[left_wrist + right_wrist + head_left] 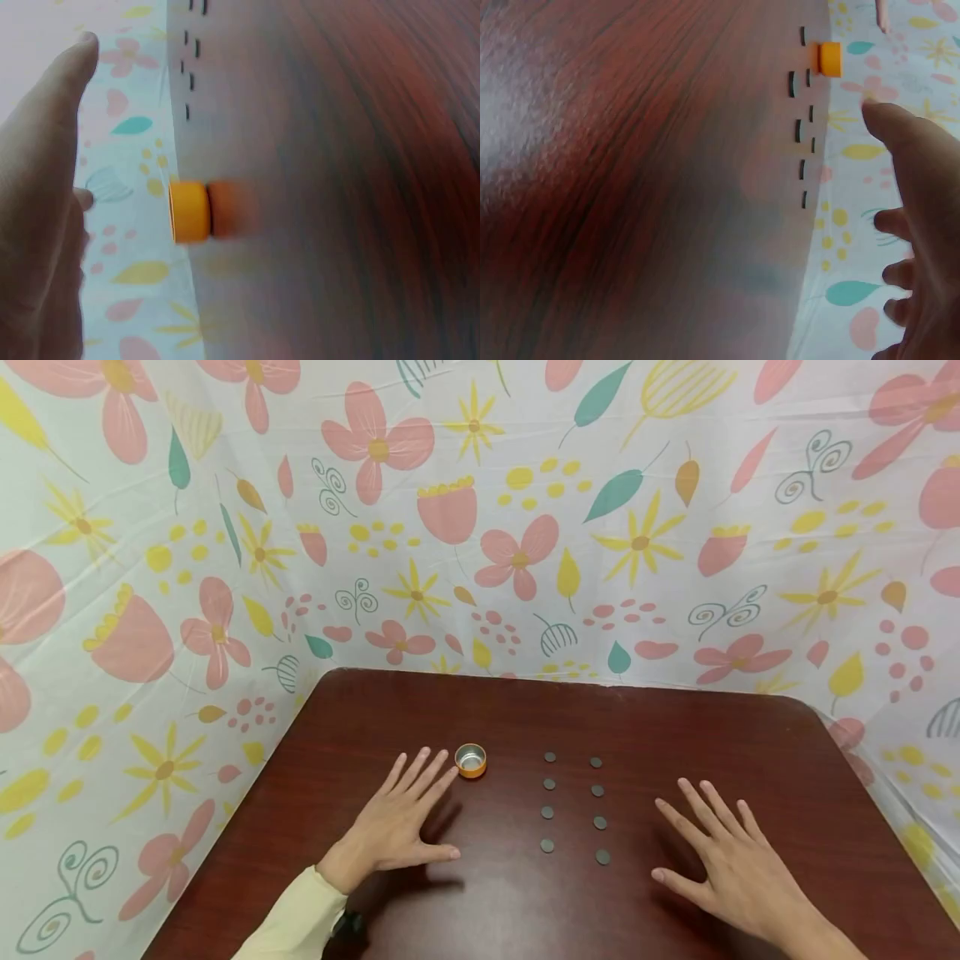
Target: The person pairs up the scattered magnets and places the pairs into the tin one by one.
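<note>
Backed by a white curtain (637,468) printed with flowers, the glossy red-brown desk (390,710) bore a small orange tin (471,770) near the outspread left hand (395,825) and two rows of grey discs (550,784) between the tin and the right hand (738,870), likewise outspread
</note>
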`<act>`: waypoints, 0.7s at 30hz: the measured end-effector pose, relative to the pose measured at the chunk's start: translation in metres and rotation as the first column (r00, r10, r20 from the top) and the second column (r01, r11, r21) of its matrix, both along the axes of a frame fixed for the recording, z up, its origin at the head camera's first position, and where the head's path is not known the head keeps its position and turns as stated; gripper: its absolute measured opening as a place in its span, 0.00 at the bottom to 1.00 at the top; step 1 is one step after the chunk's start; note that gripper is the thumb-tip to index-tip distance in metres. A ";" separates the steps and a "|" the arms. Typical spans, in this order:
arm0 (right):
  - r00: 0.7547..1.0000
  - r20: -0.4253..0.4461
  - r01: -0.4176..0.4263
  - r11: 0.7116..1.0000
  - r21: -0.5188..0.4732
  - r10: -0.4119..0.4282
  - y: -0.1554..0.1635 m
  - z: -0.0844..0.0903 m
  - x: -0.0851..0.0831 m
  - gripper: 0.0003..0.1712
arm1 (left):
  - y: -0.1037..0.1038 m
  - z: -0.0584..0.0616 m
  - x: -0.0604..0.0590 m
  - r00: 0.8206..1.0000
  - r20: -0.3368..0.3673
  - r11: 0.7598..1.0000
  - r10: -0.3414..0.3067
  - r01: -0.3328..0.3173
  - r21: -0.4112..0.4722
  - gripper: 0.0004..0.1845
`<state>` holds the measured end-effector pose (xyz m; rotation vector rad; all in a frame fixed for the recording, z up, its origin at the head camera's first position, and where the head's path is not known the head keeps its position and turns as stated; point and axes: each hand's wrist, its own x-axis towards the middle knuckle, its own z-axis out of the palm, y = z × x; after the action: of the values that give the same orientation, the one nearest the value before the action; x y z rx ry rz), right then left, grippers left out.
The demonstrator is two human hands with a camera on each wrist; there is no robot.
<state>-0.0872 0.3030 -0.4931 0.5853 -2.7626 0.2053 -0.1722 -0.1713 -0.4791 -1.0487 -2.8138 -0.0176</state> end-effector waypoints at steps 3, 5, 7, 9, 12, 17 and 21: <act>0.998 0.046 -0.027 0.995 -0.096 0.031 -0.005 0.003 -0.002 0.47 | 0.011 0.002 0.000 0.997 0.006 0.996 -0.083 0.083 0.046 0.59; 0.997 0.063 -0.045 0.988 -0.145 0.054 -0.010 0.004 -0.003 0.45 | 0.019 0.001 -0.001 0.990 0.001 0.989 -0.138 0.138 0.059 0.58; 0.996 0.064 -0.059 0.986 -0.158 0.070 -0.014 0.004 -0.005 0.43 | 0.028 0.000 -0.001 0.983 -0.009 0.981 -0.184 0.185 0.064 0.58; 0.995 0.059 -0.072 0.985 -0.154 0.082 -0.018 0.003 -0.006 0.42 | 0.036 -0.002 -0.001 0.975 -0.018 0.973 -0.222 0.223 0.057 0.57; 0.996 0.035 -0.079 0.988 -0.134 0.084 -0.024 0.000 -0.008 0.41 | 0.046 -0.006 -0.002 0.962 -0.031 0.960 -0.273 0.274 0.048 0.56; 0.994 -0.011 -0.109 0.987 -0.122 0.109 -0.033 -0.004 -0.011 0.38 | 0.061 -0.014 -0.005 0.941 -0.026 0.939 -0.338 0.339 0.057 0.51; 0.990 -0.023 -0.143 0.979 -0.142 0.141 -0.038 -0.009 -0.015 0.36 | 0.070 -0.020 -0.008 0.922 -0.019 0.916 -0.388 0.388 0.102 0.49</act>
<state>-0.1017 0.2652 -0.5017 0.7426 -2.6667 0.4270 -0.1801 -0.1015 -0.4995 -1.5593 -2.5233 -0.2030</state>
